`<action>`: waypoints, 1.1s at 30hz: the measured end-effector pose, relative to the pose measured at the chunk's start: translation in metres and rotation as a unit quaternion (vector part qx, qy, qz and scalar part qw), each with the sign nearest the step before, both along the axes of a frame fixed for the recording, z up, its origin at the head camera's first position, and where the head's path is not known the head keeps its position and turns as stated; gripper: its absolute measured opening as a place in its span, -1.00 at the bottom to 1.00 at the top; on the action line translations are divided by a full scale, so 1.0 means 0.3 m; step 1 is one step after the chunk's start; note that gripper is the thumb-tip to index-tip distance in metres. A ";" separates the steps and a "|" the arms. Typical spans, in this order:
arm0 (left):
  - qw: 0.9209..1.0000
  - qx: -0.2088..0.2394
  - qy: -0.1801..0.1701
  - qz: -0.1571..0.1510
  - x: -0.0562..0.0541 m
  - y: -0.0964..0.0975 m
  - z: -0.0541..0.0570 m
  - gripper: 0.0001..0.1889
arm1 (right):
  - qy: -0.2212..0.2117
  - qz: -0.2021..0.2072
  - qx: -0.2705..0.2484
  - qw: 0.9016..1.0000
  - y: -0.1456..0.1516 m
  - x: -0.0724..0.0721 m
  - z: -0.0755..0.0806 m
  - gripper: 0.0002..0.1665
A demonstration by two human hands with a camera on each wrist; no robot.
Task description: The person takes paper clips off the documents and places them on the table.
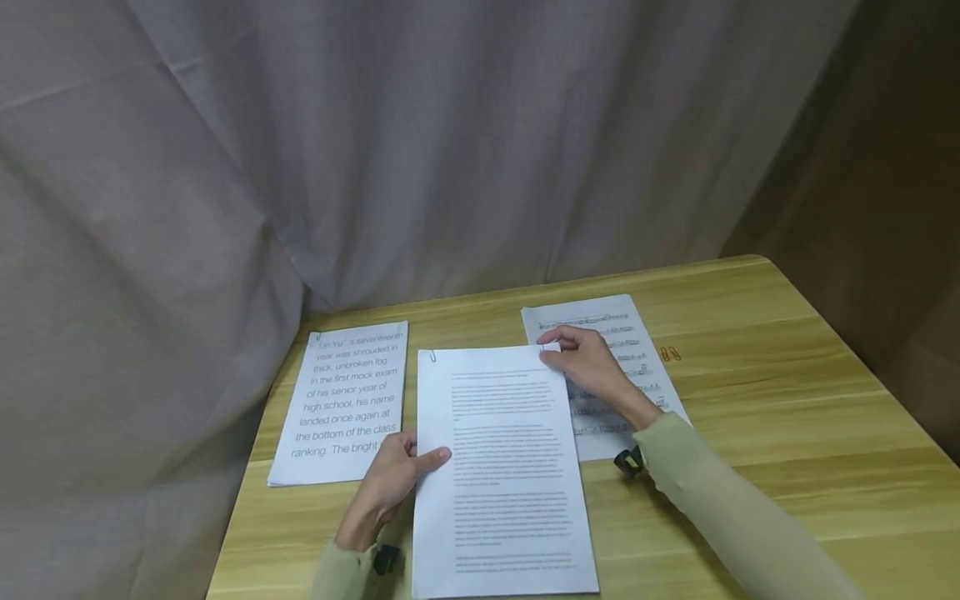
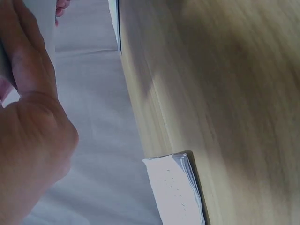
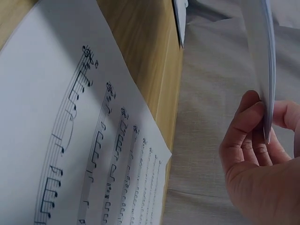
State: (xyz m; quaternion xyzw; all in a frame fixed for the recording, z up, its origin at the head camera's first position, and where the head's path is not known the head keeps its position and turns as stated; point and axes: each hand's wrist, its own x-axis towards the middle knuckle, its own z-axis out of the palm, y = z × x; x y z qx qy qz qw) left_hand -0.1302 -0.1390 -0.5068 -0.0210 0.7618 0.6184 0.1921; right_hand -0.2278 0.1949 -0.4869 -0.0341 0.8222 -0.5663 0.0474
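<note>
A stack of printed sheets (image 1: 510, 467) is held up above the table, full of small text. My left hand (image 1: 397, 471) grips its left edge, thumb on the front page and fingers behind. At the top right corner my right hand (image 1: 588, 362) pinches the stack between thumb and fingers, by a paper clip (image 1: 542, 349) there. Another paper clip (image 1: 432, 356) sits on the top left corner. From the side, in the right wrist view, the stack (image 3: 268, 70) shows its thin layered edge between the thumb and fingers of the right hand (image 3: 258, 164).
Left on the wooden table (image 1: 787, 400) lies a large-print stack (image 1: 345, 400) with a clip at its top left corner. Sheet music (image 1: 633, 367) lies at the right, partly covered by the right hand. Two orange paper clips (image 1: 670, 354) lie beside it. A grey curtain (image 1: 450, 150) hangs behind.
</note>
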 end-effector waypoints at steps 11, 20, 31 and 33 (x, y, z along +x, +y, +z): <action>1.000 0.014 -0.001 -0.019 0.003 0.000 -0.004 -0.68 | -0.004 -0.009 -0.016 1.000 0.016 0.009 -0.019 -0.65; 1.000 0.011 0.004 -0.018 0.002 0.014 -0.003 -0.69 | -0.011 -0.027 -0.023 0.999 0.021 0.017 -0.038 -0.68; 0.999 0.022 0.008 -0.022 -0.004 0.027 -0.008 -0.71 | -0.012 -0.058 -0.020 0.998 0.021 0.014 -0.047 -0.66; 1.000 0.020 0.008 -0.022 -0.004 0.029 -0.012 -0.71 | -0.007 -0.065 -0.017 0.998 0.024 0.012 -0.052 -0.64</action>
